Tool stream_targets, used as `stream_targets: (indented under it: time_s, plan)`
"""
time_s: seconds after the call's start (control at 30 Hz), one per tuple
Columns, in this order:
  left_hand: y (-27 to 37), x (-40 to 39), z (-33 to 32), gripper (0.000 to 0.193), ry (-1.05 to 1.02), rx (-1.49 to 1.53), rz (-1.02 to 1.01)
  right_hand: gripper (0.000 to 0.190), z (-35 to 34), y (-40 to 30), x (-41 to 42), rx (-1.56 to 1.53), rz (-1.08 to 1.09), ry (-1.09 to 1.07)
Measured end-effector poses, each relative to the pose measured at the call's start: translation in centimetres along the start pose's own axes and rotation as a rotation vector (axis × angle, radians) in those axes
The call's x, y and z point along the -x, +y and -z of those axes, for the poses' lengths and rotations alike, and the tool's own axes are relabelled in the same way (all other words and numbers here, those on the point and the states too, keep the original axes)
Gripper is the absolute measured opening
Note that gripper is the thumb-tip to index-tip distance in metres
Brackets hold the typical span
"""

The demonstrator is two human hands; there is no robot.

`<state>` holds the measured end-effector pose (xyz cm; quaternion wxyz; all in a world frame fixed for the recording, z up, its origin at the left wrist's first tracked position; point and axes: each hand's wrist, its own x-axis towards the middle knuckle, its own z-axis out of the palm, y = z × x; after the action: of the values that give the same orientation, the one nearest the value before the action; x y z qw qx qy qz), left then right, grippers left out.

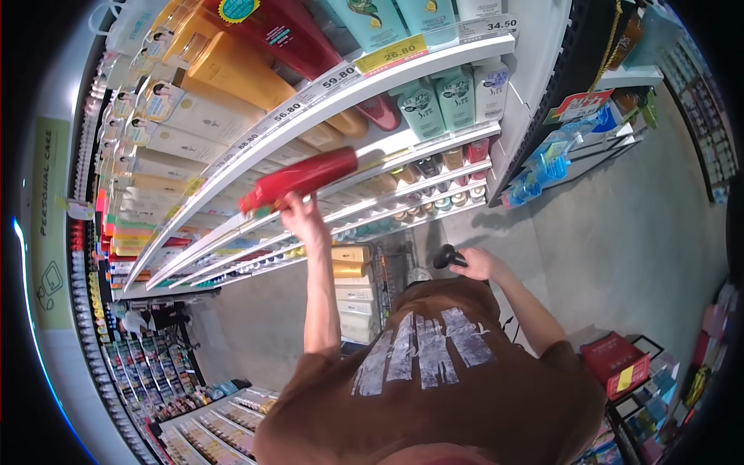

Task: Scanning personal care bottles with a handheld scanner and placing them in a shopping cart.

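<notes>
My left hand (303, 220) grips a red bottle (305, 174) near its cap end, raised in front of the shelf fronts. The bottle is tilted, its cap end towards the lower left. My right hand (474, 264) is closed around the handle of a black handheld device (446, 256), whose rounded head points left; what kind it is I cannot tell. Larger red bottles (285, 35) and orange bottles (238, 70) lie or stand on the upper shelf. Green bottles (421, 110) stand on the shelf below.
A wire shopping cart (392, 279) beside me holds boxes and bottles (353, 290). White shelf edges (325, 96) with price tags curve across the front. Blue packaged goods (540, 171) hang at the shelf end. A red box (616, 363) is at the lower right; a person (154, 319) is far left.
</notes>
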<state>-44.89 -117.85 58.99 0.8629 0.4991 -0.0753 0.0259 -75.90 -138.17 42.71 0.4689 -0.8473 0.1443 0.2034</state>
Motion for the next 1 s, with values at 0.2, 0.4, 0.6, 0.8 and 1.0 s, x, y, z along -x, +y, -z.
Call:
stream_targets:
  time_s: [0.2, 0.4, 0.6, 0.8, 1.0]
  plan:
    - [6.6, 5.3, 9.7, 0.062, -0.039, 0.556, 0.335, 0.055, 1.2, -5.9, -2.9, 0.077, 0.099, -0.17]
    - [8.0, 8.1, 17.4, 0.071, 0.005, 0.974, 0.443, 0.056, -1.5, -11.1, -6.1, 0.091, 0.255, -0.207]
    - [7.4, 10.8, 21.4, 0.087, 0.049, 0.876, 0.385, 0.047, -3.0, -16.5, -5.9, -0.09, 0.256, -0.276]
    - [4.8, 11.7, 23.5, 0.096, -0.1, 1.058, 0.479, 0.029, -1.9, -24.3, -4.8, -0.204, 0.53, -0.237]
    - [1.7, 11.5, 24.9, 0.097, -0.088, 1.179, 0.573, 0.045, -2.7, -30.2, -4.7, -0.196, 0.21, -0.436]
